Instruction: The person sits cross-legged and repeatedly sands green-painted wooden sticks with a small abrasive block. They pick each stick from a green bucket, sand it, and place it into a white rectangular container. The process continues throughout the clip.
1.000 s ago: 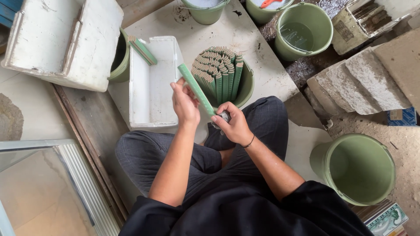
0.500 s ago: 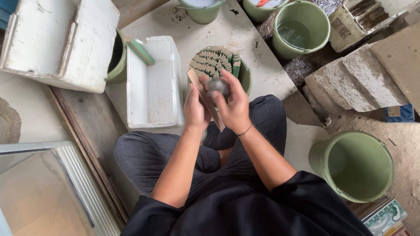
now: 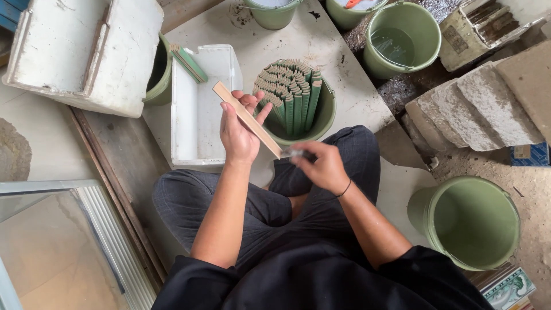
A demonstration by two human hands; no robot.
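The left grip clasps a tan wooden strip, its long axis slanting down toward the right grip, clenched around something small and blurred at the strip's near end. Beyond stands a bucket of green strips.

Small craft workshop, floor-level work spot: round green plastic bucket packed with upright green sticks, more green plastic buckets, white foam boxes, rough grey concrete blocks, worn wooden floor planks.
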